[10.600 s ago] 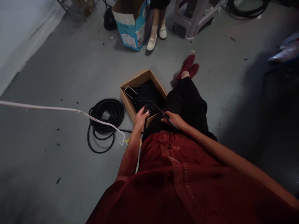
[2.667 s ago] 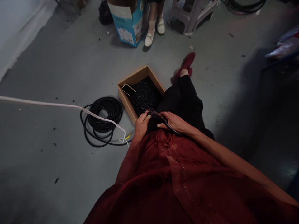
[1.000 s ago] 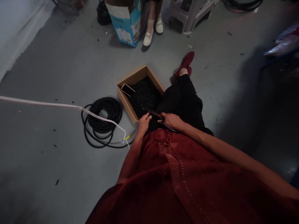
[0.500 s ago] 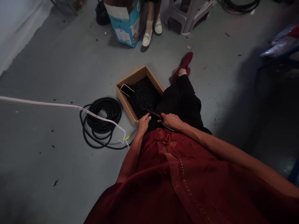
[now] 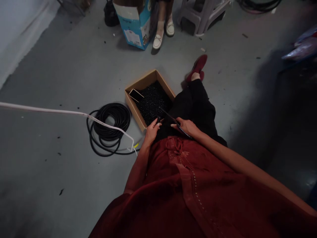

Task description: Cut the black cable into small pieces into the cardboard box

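My left hand (image 5: pixel 151 131) is closed at the near edge of a cardboard box, pinching a short black end of cable (image 5: pixel 158 119). My right hand (image 5: pixel 186 127), above my lap, is wrapped round dark scissors (image 5: pixel 170 116). Their long thin blade points forward and left over the box, and the black handle trails back under the hand. The cardboard box (image 5: pixel 135 111) holds a heap of small black pieces (image 5: pixel 153 99) and a small carton-like tray (image 5: pixel 136 95). Left of it lies a coil of black cable (image 5: pixel 112 120), one strand running beneath my left forearm.
A white cord (image 5: pixel 61 111) crosses from the left, with a yellow tag (image 5: pixel 136 145) near its end. Beyond the box are a blue-and-white carton (image 5: pixel 133 29), another person's white shoes (image 5: pixel 158 41) and a plastic stool (image 5: pixel 201 18). Dark scraps lie on the grey floor (image 5: pixel 61 172).
My right hand has shifted slightly right, away from my left hand, and the scissors show more plainly. The black cable end now stands out in my left fingers. The view has shifted slightly.
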Tool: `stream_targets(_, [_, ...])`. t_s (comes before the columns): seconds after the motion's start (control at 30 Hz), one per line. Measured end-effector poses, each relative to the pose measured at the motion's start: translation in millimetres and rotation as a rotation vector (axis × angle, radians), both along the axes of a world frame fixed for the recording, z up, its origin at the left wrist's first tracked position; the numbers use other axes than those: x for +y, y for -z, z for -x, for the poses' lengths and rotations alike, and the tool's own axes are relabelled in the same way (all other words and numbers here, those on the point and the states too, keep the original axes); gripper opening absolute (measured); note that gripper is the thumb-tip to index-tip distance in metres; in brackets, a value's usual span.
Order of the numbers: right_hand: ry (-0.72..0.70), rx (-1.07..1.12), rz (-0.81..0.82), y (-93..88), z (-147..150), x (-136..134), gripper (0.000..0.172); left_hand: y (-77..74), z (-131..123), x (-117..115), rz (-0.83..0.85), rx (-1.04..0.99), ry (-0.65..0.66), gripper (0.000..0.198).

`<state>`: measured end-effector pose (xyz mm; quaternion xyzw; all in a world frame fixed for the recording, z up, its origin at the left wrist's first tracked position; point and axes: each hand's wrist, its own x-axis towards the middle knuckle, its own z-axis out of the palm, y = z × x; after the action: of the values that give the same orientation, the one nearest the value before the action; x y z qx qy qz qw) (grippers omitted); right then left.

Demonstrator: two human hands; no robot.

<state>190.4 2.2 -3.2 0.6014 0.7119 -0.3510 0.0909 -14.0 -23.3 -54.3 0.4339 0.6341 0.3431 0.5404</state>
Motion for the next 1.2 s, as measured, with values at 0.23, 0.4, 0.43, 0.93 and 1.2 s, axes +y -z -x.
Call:
stream_targets(0.23, [-0.07,0.167,-0.05,-8.2,-7,-4,0.053,-20.1,0,2,-0.051,-0.181,-0.098,0.034])
stream_targets(0.4, [-0.18,0.184,-0.071,-17.9,-6,-8,0.056,-27.3,-1,1,-0.075,-0.112,-0.076,0.033])
stream_targets(0.43, [-0.189,0.181,-0.073,-19.6,-6,-8,0.056,-27.6,-2,0,-0.077,-0.085,-0.07,0.033])
stream_targets(0.93, [-0.213,0.141,-0.078,-29.1,-4,-9,0.058,-32.0,-6,-3,-0.132,0.16,0.056,0.028])
stream_targets(1.2, [-0.201,0.205,-0.044,-22.5,-7,-8,0.056,-31.1,-4,-4,-0.172,0.216,0.094,0.032])
